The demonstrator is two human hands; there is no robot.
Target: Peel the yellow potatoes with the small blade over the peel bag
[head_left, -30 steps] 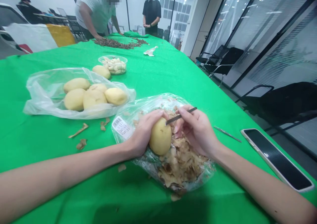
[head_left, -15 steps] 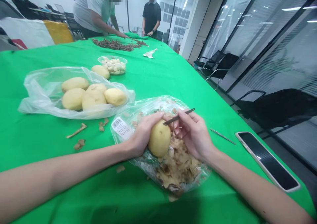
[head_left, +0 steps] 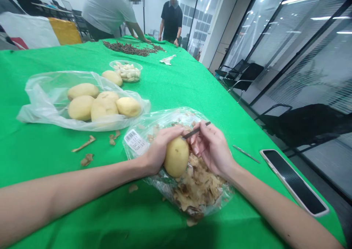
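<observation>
My left hand (head_left: 158, 150) is wrapped round a peeled yellow potato (head_left: 176, 157), holding it upright over a clear plastic bag (head_left: 154, 126) full of brown peelings (head_left: 196, 186). My right hand (head_left: 213, 150) pinches a thin dark metal tool (head_left: 195, 130), its tip touching the potato's top. Both hands are closed.
A second clear bag (head_left: 41, 95) at the left holds several peeled potatoes (head_left: 103, 107). Behind it lie another potato (head_left: 112, 77) and a clear bowl (head_left: 127, 71) of pale pieces. A thin metal pick (head_left: 246, 154) and a phone (head_left: 294, 182) lie at the right. Two people stand at the table's far end.
The right hand has edged left and turned the tool a little flatter against the potato's top. The left hand keeps its grip. The view drifted slightly.
</observation>
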